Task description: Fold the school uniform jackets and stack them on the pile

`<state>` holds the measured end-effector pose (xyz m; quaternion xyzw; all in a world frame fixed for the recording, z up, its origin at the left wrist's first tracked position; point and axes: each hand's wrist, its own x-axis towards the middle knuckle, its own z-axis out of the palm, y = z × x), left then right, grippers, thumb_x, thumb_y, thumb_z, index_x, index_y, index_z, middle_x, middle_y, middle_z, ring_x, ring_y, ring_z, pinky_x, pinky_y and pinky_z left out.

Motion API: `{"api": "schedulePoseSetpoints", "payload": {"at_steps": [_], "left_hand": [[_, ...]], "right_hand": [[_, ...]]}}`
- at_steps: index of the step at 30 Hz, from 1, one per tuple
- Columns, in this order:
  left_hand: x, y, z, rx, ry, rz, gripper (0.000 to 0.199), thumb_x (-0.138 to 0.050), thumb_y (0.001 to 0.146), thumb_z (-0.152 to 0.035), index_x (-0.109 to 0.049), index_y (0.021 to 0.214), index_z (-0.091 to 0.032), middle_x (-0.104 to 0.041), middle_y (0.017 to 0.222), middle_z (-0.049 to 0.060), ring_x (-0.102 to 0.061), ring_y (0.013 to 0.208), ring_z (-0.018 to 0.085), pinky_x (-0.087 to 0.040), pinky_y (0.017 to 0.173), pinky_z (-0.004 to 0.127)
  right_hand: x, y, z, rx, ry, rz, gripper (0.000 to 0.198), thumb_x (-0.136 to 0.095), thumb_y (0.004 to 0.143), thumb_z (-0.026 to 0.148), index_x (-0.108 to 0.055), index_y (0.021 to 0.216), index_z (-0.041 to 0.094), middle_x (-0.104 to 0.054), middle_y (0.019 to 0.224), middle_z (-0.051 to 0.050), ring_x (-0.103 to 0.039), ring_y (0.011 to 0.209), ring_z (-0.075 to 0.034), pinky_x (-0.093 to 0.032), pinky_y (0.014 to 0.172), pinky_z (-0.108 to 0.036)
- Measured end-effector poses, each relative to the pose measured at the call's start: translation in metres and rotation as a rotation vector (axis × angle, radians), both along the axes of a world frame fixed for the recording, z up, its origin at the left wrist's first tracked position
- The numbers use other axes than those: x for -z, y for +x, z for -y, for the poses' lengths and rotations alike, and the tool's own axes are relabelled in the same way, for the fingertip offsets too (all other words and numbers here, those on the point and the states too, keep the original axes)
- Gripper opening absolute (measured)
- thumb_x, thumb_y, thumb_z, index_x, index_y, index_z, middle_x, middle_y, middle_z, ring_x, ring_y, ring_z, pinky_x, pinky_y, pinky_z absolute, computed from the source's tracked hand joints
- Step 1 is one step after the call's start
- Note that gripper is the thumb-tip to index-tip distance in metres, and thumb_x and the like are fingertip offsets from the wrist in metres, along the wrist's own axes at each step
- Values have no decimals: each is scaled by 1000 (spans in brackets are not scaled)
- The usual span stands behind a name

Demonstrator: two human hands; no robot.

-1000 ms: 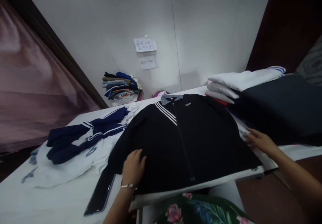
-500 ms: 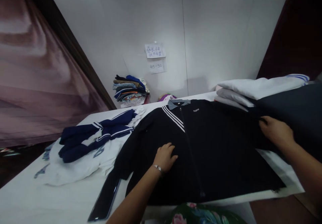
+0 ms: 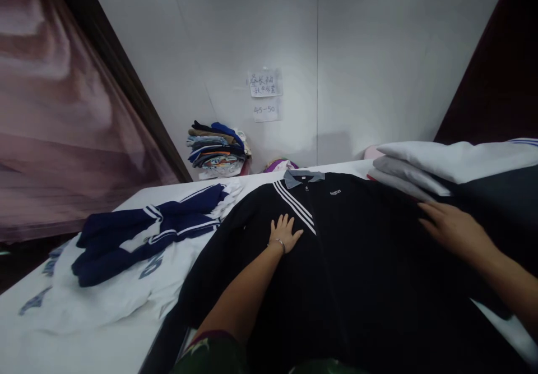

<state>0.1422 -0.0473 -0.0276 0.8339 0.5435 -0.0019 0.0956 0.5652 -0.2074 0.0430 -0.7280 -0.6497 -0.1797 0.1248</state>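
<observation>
A black zip-up jacket (image 3: 361, 262) with a grey collar and three white diagonal stripes lies spread face up on the white table (image 3: 84, 346). My left hand (image 3: 284, 234), with a bracelet at the wrist, rests flat on its chest just below the stripes, fingers spread. Over the sleeve at the right is my right hand (image 3: 451, 225), its fingers stretched out and holding nothing I can see. The jacket's lower edge runs out of view at the bottom.
Navy and white clothes (image 3: 147, 234) lie loosely at the left. A stack of folded clothes (image 3: 218, 148) stands against the wall at the back. More garments, white and grey (image 3: 420, 161), are piled at the right. Handwritten paper notes (image 3: 265, 85) hang on the wall.
My left hand has slid up the jacket toward the stripes. My right hand has loosened from the sleeve and straightened its fingers. The view has moved closer to the table.
</observation>
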Motion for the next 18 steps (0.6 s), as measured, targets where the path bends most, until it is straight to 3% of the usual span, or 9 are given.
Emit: {"api": "schedulePoseSetpoints", "payload": {"at_steps": [2,3,6,8,12,15,18], "left_hand": [[7,-2,-1,6,9,5,79,-18,87,-67,-29,147,-18,-17,157,9,-9,145,28,-6,115,54],[9,-3,-1,6,18,6,79,-18,87,-68,-29,147,-18,-18,157,9,-9,145,29,-6,115,55],[12,-3,-1,8,39,11,79,-18,87,-68,-30,147,-18,-19,156,10,-10,145,29,-7,115,55],[13,-4,-1,13,53,16,78,-18,87,-67,-31,147,-18,-20,156,10,-11,144,29,-8,115,55],[14,-5,0,8,65,21,76,-21,88,-66,-33,146,-19,-21,156,10,-12,144,30,-9,115,56],[13,-5,2,8,69,27,75,-23,88,-66,-33,146,-19,-22,156,9,-12,144,30,-9,115,56],[11,-4,2,7,70,20,74,-25,88,-65,-34,145,-19,-22,156,10,-13,144,29,-10,115,56]], "right_hand": [[7,-28,-37,-251,14,-72,45,-40,90,38,-58,122,13,-57,129,-13,-55,117,-26,-42,103,-40],[11,-44,-59,-299,0,-143,45,-39,91,37,-56,125,13,-56,131,-13,-52,121,-25,-40,105,-39],[28,-89,-135,-332,-142,-274,47,-41,89,29,-49,132,14,-50,138,-11,-45,128,-23,-34,110,-39],[38,-111,-188,-263,-263,-320,51,-43,87,24,-44,137,14,-43,144,-11,-37,135,-23,-30,113,-38],[49,-132,-277,-217,-307,-342,58,-43,85,16,-35,142,9,-31,150,-17,-26,139,-29,-32,110,-45],[57,-137,-317,-217,-329,-326,62,-44,83,16,-31,144,11,-24,153,-16,-18,142,-31,-29,110,-49],[72,-138,-328,-241,-396,-304,56,-46,85,22,-38,140,17,-30,151,-12,-21,141,-29,-27,110,-48]]}}
